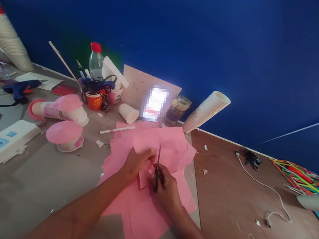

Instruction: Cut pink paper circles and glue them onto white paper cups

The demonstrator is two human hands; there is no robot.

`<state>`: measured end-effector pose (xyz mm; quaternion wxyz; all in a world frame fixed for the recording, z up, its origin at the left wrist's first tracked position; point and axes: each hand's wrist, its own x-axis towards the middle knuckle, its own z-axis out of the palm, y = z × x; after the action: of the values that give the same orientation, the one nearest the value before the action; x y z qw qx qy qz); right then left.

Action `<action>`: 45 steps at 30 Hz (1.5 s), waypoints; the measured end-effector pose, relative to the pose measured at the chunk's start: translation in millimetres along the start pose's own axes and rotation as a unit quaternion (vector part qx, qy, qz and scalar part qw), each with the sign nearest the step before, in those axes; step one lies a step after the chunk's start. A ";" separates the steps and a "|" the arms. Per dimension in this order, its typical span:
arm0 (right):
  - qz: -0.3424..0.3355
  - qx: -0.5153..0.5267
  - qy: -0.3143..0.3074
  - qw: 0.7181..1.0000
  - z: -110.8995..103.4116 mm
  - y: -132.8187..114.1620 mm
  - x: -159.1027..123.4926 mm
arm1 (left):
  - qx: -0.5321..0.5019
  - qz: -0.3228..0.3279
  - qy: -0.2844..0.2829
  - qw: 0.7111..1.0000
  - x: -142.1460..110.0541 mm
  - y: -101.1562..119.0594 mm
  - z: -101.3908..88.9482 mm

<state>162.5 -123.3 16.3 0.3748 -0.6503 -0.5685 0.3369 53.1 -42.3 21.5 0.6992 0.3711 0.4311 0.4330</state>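
Paper [143,181], a single pink piece, is held up between the two hands over a spread of pink sheets [145,229] on the grey part of the worktop [52,178], nearer its seam with the brown part than its left side. The left hand [139,163] pinches the piece, thumb and fingertips pressed together; the right hand [165,187] has its fingers wrapped round the dark handles of the scissors [156,180], whose blades point toward the back edge. Whether the blades are parted cannot be told, as they show nearly edge-on. Such a piece should be very light, with just enough stiffness to stand out from the fingers, yet quick to bend, crease or tear if pulled. A flat pinch close to the blades, with the fingertips clear of their line, would likely keep it steadiest; holding it far out would let it flop, and a hard squeeze could crumple it. The scissors look stiff and fairly light, best taken by the handles. Beyond the sheets, toward the back edge, lie a marker [117,130] and a tipped cup [128,113], with a stack of cups [207,112] leaning at the wall; left of the sheets sit cups topped with pink ovals [64,132].
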 end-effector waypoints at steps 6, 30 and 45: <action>-0.002 0.020 -0.006 1.000 -1.6 2.9 1.2 | 0.009 0.005 -0.010 1.000 -2.4 -3.1 1.0; 0.004 0.038 -0.004 0.999 -6.6 2.6 3.6 | 0.052 -0.017 -0.013 0.998 -2.7 -2.8 1.8; -0.015 0.001 -0.009 1.000 -10.5 3.5 3.6 | 0.049 -0.018 -0.029 0.998 1.6 -3.5 -2.9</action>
<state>173.7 -121.1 18.4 0.3756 -0.6380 -0.5812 0.3377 51.7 -41.7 17.0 0.7002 0.4095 0.4380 0.3875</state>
